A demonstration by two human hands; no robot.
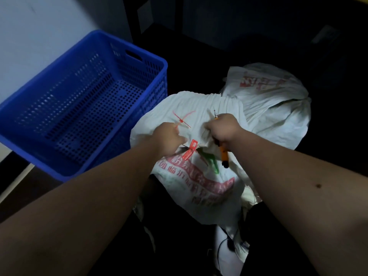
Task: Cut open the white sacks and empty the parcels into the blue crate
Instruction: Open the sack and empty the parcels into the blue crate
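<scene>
over white sack [199, 176], both hands gripping (right hand [223, 127] with knife [223, 152])

Pale wall [39, 26] at ten o'clock, dark floor [328, 136] toward three o'clock, black cable [225, 244] at six o'clock, dim dark furniture [219, 22] at twelve o'clock

2 white sacks [199, 176], 1 blue crate [83, 108], 1 orange knife [224, 154], 2 hands [169, 138]

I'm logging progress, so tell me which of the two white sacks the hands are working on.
The nearer sack, with the red tag: both the left hand and right hand grip it. The farther sack lies untouched.
</scene>
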